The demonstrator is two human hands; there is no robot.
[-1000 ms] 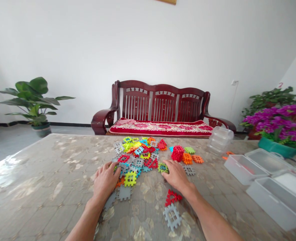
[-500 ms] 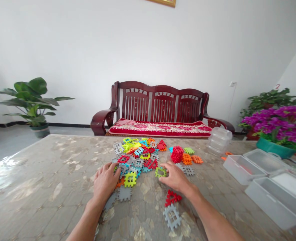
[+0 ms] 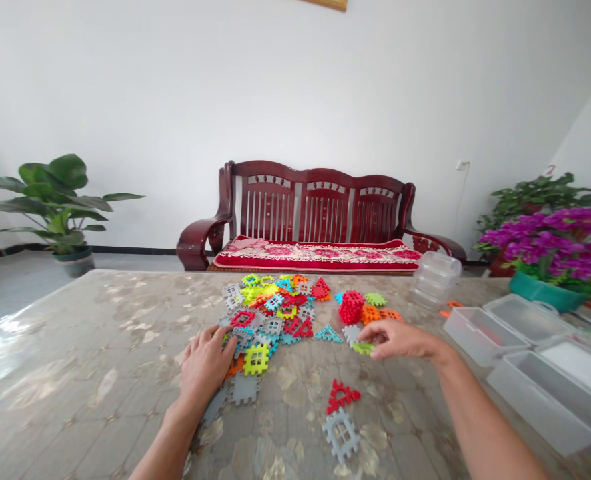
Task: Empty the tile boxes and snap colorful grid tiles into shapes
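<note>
Many coloured interlocking plastic pieces lie in a heap in the middle of the table. My left hand (image 3: 208,357) rests at the heap's left edge, fingers spread, beside a yellow-green square piece (image 3: 256,360) and a grey piece (image 3: 245,388). My right hand (image 3: 393,339) is to the right, its fingers closed on a green piece (image 3: 362,348) over a grey piece (image 3: 350,335). Behind it sit a red ball-like assembly (image 3: 351,308) and an orange piece (image 3: 370,315). A blue triangle (image 3: 328,334) lies between the heap and my right hand. Nearer me are a red triangle (image 3: 342,396) and a grey frame piece (image 3: 341,435).
Clear plastic boxes (image 3: 545,400) stand open at the right of the table (image 3: 100,413). Beyond them are a stacked clear container (image 3: 435,279) and purple flowers in a teal pot (image 3: 545,293). A wooden bench (image 3: 325,200) stands behind the table.
My right hand has moved right with the green piece, away from the heap. The blue triangle now shows where it was covered. My left hand has stayed nearly in place.
</note>
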